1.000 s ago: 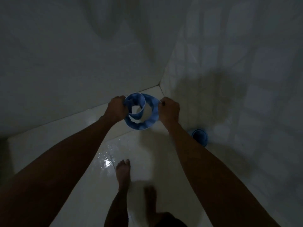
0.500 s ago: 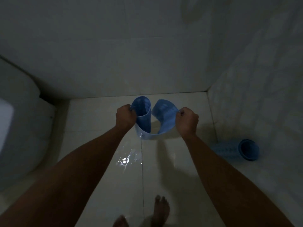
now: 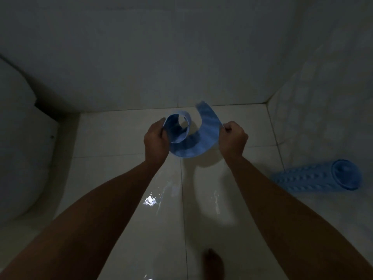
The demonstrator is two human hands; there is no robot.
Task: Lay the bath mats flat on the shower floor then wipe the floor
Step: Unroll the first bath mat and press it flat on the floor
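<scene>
Above the wet floor [image 3: 121, 138], both hands, left [image 3: 155, 141] and right [image 3: 232, 139], gripped a curled blue mat [image 3: 193, 144]; at 3 o'clock lay what looked like another rolled mat [image 3: 314, 178].

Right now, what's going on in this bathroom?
A person is uncurling a blue bath mat above the wet tiled floor, the left hand and the right hand each gripping one side. It is still curled, not flat. A second blue mat lies rolled up on the floor by the right wall. A toilet stands at the left.
</scene>
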